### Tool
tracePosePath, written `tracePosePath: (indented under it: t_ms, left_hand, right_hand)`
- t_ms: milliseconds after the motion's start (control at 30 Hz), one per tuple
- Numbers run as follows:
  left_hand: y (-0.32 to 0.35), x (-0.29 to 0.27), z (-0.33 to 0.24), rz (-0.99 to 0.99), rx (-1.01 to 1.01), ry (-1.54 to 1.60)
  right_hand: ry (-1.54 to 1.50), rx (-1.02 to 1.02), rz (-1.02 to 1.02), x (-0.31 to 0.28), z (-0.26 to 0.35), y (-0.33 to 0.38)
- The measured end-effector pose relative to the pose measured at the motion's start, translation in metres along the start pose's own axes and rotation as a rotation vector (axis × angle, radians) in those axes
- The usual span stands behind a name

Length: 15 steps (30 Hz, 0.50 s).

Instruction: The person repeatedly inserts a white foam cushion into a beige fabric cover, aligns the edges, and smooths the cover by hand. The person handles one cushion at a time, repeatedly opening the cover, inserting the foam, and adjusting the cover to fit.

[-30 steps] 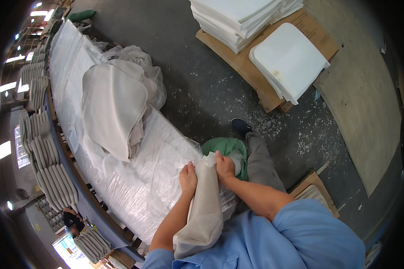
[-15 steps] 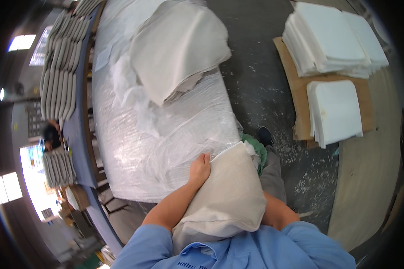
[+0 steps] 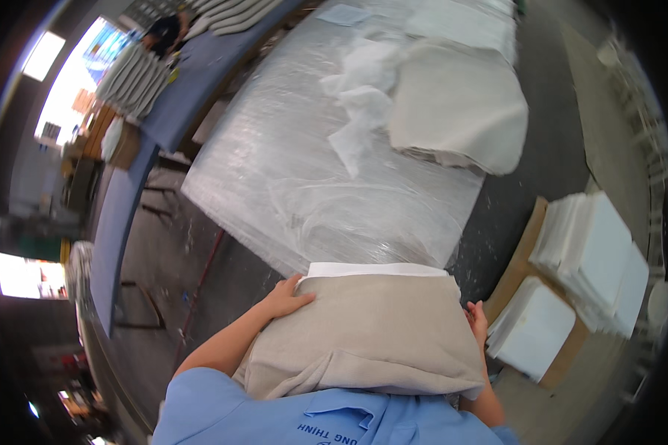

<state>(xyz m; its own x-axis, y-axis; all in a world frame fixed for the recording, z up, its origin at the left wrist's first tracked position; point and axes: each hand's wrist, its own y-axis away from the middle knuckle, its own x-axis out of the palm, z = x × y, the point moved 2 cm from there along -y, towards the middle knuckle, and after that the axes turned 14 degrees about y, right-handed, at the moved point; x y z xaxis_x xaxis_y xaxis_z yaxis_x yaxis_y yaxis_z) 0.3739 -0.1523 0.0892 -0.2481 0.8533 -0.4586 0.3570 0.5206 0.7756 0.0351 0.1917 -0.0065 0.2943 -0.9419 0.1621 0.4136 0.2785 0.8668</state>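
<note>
A beige fabric cushion cover [image 3: 378,322] lies against my body, its far end at the plastic-wrapped table. A strip of white padding [image 3: 378,269] sticks out along that far edge. My left hand [image 3: 286,298] grips the cover's left far corner, thumb on top and the other fingers mostly hidden. At the right edge, my right hand [image 3: 476,322] has its fingers curled against the cover's side; part of that hand is hidden by the fabric.
A stack of beige covers [image 3: 460,104] and crumpled white wadding [image 3: 364,96] lie on the plastic-wrapped table [image 3: 274,178]. White foam pads [image 3: 586,252] sit on cardboard at right. At left, a blue bench [image 3: 193,104] bears grey cushions [image 3: 133,78]; a person [image 3: 165,33] works beyond.
My view has swung left, and the cover has turned to lie straight before me. My right hand, hidden earlier, now shows at its right edge. My left hand has shifted to the left corner.
</note>
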Motion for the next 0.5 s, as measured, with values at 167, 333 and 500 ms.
tracePosePath:
  t_ms: [167,333,500]
  left_hand:
    - [0.032,0.046,0.082,-0.161,-0.226,1.351]
    - [0.047,0.114,0.072,-0.315,-0.321,1.595]
    - [0.088,0.174,0.002,-0.527,-0.497,2.004]
  right_hand:
    - [0.211,0.056,0.318,0.065,0.055,0.046]
    - [0.500,0.006,0.297,0.066,0.134,0.016]
    - [0.905,0.111,0.360,0.081,0.201,-0.035]
